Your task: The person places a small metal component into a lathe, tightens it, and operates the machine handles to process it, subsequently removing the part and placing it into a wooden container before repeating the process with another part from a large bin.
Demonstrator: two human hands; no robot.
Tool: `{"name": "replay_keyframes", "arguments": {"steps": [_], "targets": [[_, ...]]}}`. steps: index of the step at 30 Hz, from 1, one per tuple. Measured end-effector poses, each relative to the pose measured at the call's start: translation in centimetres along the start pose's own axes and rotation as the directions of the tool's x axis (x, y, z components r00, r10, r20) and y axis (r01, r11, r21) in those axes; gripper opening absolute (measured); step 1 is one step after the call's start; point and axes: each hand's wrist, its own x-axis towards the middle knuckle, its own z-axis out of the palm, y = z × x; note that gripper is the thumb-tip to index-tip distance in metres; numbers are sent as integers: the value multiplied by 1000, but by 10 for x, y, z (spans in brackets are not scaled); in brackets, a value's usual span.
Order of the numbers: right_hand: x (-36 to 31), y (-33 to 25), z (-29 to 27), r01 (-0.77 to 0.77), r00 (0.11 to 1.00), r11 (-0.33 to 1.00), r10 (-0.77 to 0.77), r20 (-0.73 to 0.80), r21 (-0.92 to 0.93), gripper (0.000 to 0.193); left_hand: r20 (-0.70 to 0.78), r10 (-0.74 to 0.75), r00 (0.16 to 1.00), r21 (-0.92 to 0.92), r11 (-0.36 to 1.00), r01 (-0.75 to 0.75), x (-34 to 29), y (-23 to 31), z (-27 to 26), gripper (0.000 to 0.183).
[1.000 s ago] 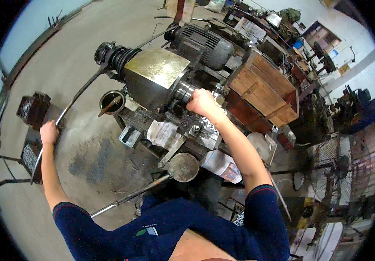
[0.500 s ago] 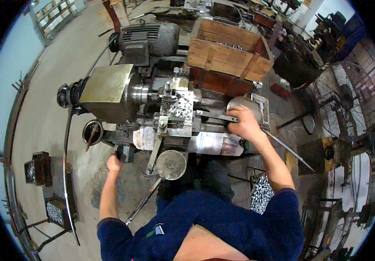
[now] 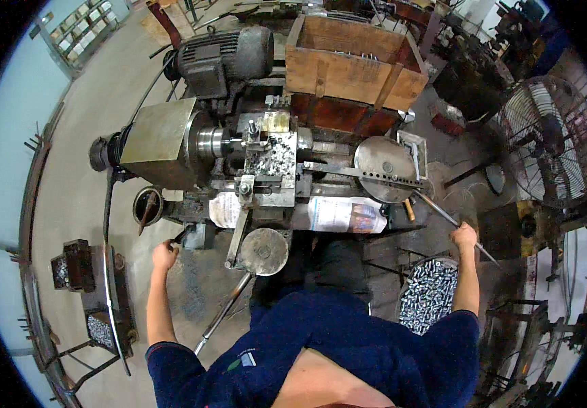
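My right hand [image 3: 465,235] is closed round a long metal rod [image 3: 441,209] that slants from the machine's right end. At the left, my left hand [image 3: 165,254] has curled fingers beside a grey metal block [image 3: 198,236] low on the lathe; a small dark part shows at the fingertips, too small to name. The chuck [image 3: 210,143] faces a tool post [image 3: 251,130] on a carriage [image 3: 274,155] strewn with metal chips. A flat bar with holes [image 3: 368,173] reaches over a round metal plate [image 3: 380,148].
A wooden crate [image 3: 355,64] stands behind the machine, beside a motor [image 3: 229,58]. Small metal pieces fill a round container [image 3: 429,294] near my right arm. A round-ended lever [image 3: 264,251] juts toward me. A fan [image 3: 542,143] stands right; boxes of parts [image 3: 101,328] stand left.
My right hand has left the bar with holes and moved right and nearer, onto the rod. The round plate is now uncovered. My left hand has shifted slightly left.
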Motion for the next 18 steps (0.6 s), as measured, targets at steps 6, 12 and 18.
{"name": "replay_keyframes", "arguments": {"steps": [6,12,18], "targets": [[-102,-1,31,185,982,979,-186,10,86,27,258,-172,951,-285,927,245,-63,-45,38,32],[-185,-18,64,327,925,778,-379,-14,537,26,394,-200,897,-466,798,383,-86,-36,70,34],[-220,-52,35,50,924,674,-311,223,737,26,265,-139,954,-548,793,267,-49,-29,71,32]]}}
